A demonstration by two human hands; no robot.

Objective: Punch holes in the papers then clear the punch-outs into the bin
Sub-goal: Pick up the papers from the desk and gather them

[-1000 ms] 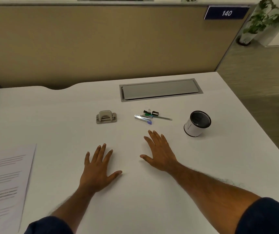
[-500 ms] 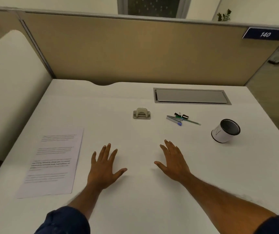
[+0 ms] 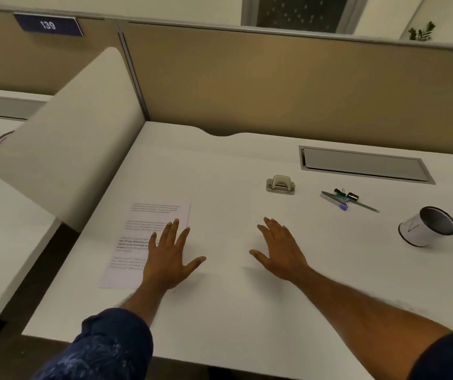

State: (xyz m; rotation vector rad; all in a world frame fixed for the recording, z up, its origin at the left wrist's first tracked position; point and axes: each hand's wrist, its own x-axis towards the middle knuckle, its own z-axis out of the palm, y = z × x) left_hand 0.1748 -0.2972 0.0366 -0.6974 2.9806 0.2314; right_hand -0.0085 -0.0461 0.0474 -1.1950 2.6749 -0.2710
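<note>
Printed sheet (image 3: 148,237): text too blurred to read, right edge partly hidden under left hand (image 3: 169,256). Clutter beside pen (image 3: 333,200): too small to identify. Both sleeves: cut by bottom edge.

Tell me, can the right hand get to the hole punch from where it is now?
Probably yes. The right hand lies open on the desk, and the hole punch sits just beyond its fingertips with only bare desk between them.

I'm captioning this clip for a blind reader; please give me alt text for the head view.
A person's left hand reaches onto printed papers on a white desk, right hand open beside it. Beyond lie a hole punch, pens and a tipped bin.
</note>
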